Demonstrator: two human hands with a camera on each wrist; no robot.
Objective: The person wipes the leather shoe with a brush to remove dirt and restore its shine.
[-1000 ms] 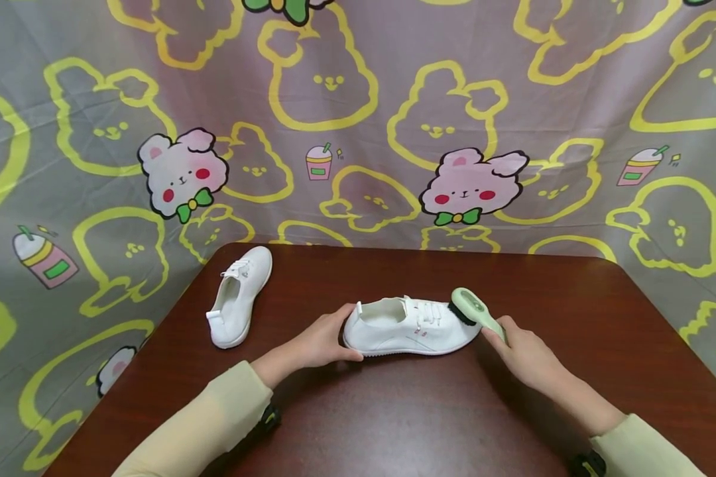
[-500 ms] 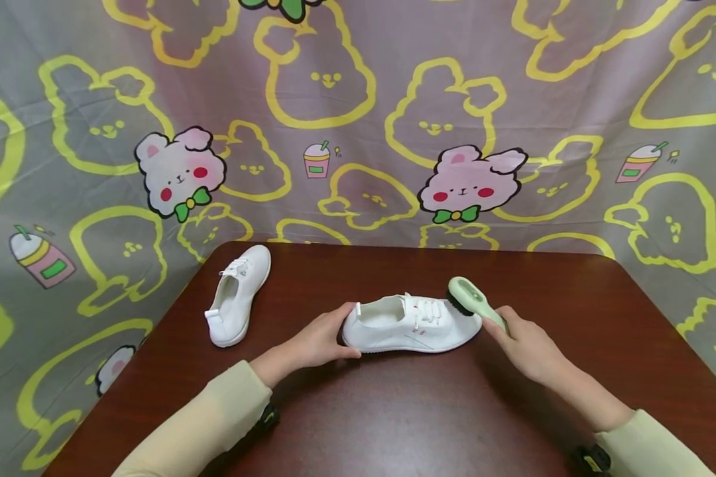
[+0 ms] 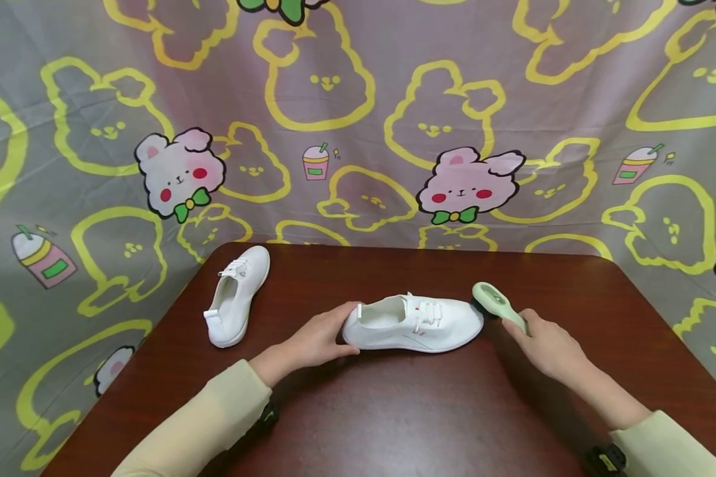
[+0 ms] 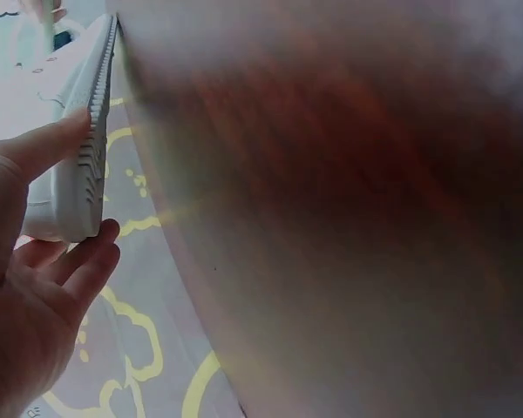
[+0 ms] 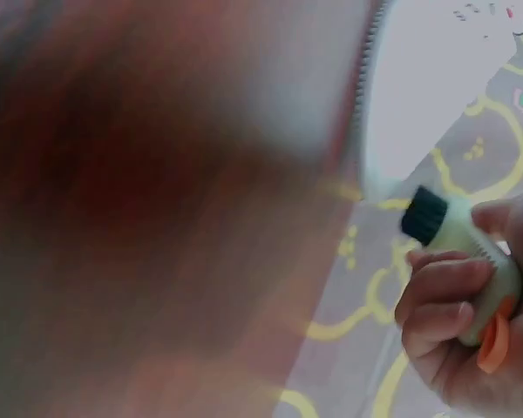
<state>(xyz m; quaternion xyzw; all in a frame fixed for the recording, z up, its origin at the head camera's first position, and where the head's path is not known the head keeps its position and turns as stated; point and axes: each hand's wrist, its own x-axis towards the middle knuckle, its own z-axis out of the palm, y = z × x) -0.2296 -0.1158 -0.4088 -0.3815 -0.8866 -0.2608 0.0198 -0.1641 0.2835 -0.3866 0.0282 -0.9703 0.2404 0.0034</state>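
Observation:
A white lace-up shoe (image 3: 429, 328) lies on the table, its toe to the right. My left hand (image 3: 317, 339) grips its heel; in the left wrist view the thumb presses the side near the ridged sole (image 4: 96, 131) and the fingers wrap behind the heel. My right hand (image 3: 550, 346) holds a pale green shoe brush (image 3: 494, 301) by its handle, fingers curled round it in the right wrist view. The dark bristles (image 5: 424, 215) are at the tip of the toe; whether they touch it I cannot tell.
A second white shoe (image 3: 235, 298) stands at the left of the dark brown table (image 3: 406, 411), toe pointing away. A patterned cloth (image 3: 358, 99) hangs behind and along both sides of the table. An orange loop (image 5: 495, 344) hangs from the brush handle.
The brush has swept over the toe: first up toward the laces, then right to the toe's tip, with my right hand moving along. My left hand and the shoe have barely moved.

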